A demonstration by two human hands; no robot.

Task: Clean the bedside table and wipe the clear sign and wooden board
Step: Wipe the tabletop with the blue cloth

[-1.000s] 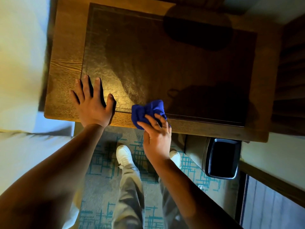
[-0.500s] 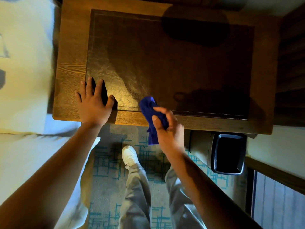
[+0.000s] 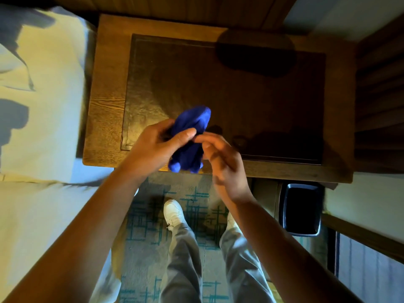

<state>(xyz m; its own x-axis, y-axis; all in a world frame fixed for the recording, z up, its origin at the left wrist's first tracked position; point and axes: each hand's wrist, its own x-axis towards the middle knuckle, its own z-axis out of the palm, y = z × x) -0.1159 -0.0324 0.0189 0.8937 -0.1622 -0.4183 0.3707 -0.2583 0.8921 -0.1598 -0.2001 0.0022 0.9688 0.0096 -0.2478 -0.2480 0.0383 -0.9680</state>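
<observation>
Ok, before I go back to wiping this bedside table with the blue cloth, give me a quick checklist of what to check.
1. Blue cloth in hand: ok, left hand grips it, right hand touches it.
2. Cloth bunched for wiping: ok.
3. Bedside table top free of objects: ok.
4. Clear sign and wooden board within reach: cannot tell, neither in view.
5. Bin clear of feet: ok, beside the table.
6. Surface already clean: cannot tell, too dim.
</observation>
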